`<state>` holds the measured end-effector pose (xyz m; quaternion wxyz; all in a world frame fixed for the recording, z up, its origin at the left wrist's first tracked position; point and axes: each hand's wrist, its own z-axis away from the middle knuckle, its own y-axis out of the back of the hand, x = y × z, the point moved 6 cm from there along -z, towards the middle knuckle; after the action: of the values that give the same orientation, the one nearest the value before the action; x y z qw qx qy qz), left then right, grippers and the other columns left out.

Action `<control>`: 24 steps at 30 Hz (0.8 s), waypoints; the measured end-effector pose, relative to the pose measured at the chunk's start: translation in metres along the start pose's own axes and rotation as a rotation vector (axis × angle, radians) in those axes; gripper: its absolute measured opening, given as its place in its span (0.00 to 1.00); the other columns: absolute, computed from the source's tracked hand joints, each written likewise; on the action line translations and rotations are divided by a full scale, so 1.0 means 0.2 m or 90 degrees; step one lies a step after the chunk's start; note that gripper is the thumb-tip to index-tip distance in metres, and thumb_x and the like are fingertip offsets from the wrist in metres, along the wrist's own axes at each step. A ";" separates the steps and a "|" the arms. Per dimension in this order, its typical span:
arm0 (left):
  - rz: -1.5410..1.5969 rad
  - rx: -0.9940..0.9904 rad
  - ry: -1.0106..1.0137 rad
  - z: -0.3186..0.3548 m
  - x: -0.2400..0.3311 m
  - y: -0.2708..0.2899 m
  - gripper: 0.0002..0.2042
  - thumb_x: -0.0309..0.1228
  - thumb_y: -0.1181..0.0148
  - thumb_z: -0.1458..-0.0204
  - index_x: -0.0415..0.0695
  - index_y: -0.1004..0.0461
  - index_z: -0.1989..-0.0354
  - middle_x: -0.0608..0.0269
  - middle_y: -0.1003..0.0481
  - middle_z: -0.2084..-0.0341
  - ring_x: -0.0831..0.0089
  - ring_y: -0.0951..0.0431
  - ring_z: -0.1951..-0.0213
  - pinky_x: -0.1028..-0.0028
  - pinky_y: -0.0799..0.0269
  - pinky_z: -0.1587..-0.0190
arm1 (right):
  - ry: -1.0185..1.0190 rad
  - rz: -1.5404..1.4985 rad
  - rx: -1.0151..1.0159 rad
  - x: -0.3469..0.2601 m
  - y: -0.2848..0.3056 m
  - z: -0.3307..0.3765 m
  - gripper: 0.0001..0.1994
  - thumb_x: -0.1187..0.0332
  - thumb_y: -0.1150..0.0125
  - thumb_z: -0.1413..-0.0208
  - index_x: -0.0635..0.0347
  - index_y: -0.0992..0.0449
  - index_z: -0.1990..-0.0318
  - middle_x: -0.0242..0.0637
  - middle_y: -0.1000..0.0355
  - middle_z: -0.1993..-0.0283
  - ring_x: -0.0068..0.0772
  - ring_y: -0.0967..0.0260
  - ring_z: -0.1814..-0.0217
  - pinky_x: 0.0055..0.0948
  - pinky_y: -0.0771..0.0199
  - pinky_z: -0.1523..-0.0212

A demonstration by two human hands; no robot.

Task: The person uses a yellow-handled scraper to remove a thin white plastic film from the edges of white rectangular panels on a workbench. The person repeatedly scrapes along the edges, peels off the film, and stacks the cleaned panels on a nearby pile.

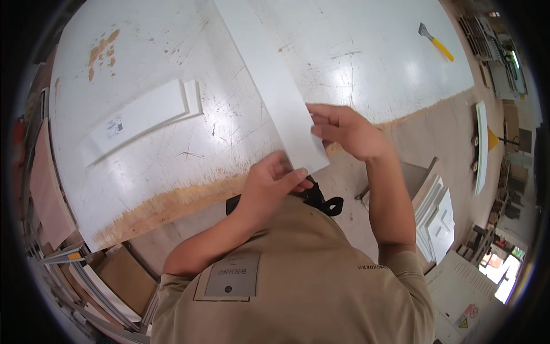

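A long white board [279, 92] reaches from the far side of the worktable to its near edge, its near end sticking out past the edge close to my body. My left hand [268, 184] is closed at the board's near left corner, its thumb by the end and the other fingers partly hidden. On the right long edge, my right hand [350, 133] pinches the board, thumb and fingers bent against the side. Left of the board, two shorter white boards [150, 112] lie stacked and slightly offset; the upper one bears a small printed label [115, 128].
The white worktable [229, 137] is scratched, with a worn brown front edge. A scraper with a yellow handle [440, 48] lies at its far right. White panels [436, 221] lean low on my right; more panels and boards [112, 281] stand at lower left.
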<state>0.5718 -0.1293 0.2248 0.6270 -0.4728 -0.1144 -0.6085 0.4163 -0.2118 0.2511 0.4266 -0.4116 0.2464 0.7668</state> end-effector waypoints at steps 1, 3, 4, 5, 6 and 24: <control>-0.020 0.009 0.020 -0.02 -0.03 -0.01 0.18 0.25 0.45 0.38 0.32 0.32 0.41 0.55 0.21 0.57 0.70 0.18 0.61 0.74 0.23 0.57 | -0.014 0.012 -0.009 0.01 0.01 0.01 0.22 0.77 0.47 0.36 0.63 0.32 0.35 0.34 0.22 0.53 0.22 0.28 0.55 0.25 0.25 0.56; -0.019 -0.006 0.036 -0.07 -0.10 -0.05 0.18 0.26 0.46 0.37 0.34 0.32 0.40 0.57 0.21 0.55 0.70 0.18 0.59 0.74 0.23 0.55 | -0.014 0.053 -0.026 0.04 0.06 0.05 0.23 0.79 0.44 0.39 0.63 0.32 0.35 0.36 0.22 0.52 0.24 0.27 0.54 0.26 0.25 0.55; -0.013 -0.005 0.042 -0.09 -0.12 -0.09 0.17 0.26 0.47 0.36 0.34 0.32 0.40 0.58 0.21 0.55 0.70 0.18 0.58 0.74 0.23 0.55 | 0.005 0.082 -0.037 0.07 0.12 0.07 0.24 0.80 0.42 0.40 0.63 0.32 0.35 0.36 0.22 0.51 0.24 0.27 0.53 0.27 0.24 0.54; -0.007 -0.003 0.046 -0.10 -0.14 -0.12 0.17 0.26 0.47 0.36 0.35 0.32 0.40 0.59 0.21 0.55 0.70 0.18 0.58 0.74 0.24 0.55 | 0.023 0.111 -0.049 0.08 0.22 0.08 0.24 0.80 0.41 0.41 0.63 0.31 0.36 0.37 0.22 0.51 0.25 0.26 0.52 0.28 0.24 0.54; -0.016 -0.016 0.046 -0.13 -0.17 -0.14 0.17 0.26 0.50 0.35 0.36 0.32 0.39 0.59 0.22 0.53 0.69 0.18 0.55 0.74 0.24 0.54 | 0.054 0.286 0.015 0.04 0.37 0.10 0.24 0.79 0.39 0.43 0.63 0.30 0.37 0.38 0.22 0.49 0.28 0.26 0.50 0.30 0.24 0.50; -0.087 0.210 0.128 -0.49 -0.54 -0.63 0.33 0.54 0.62 0.32 0.33 0.21 0.63 0.59 0.21 0.75 0.72 0.23 0.72 0.73 0.26 0.65 | -0.235 1.010 0.599 0.26 3.38 -0.01 0.37 0.73 0.47 0.48 0.45 0.46 0.27 0.43 0.41 0.29 0.53 0.44 0.28 0.59 0.43 0.33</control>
<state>0.3942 -0.1059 0.1529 0.6615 -0.2917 -0.1815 -0.6666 -0.1770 -0.5377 0.2244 -0.0656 0.2189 0.6680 0.7082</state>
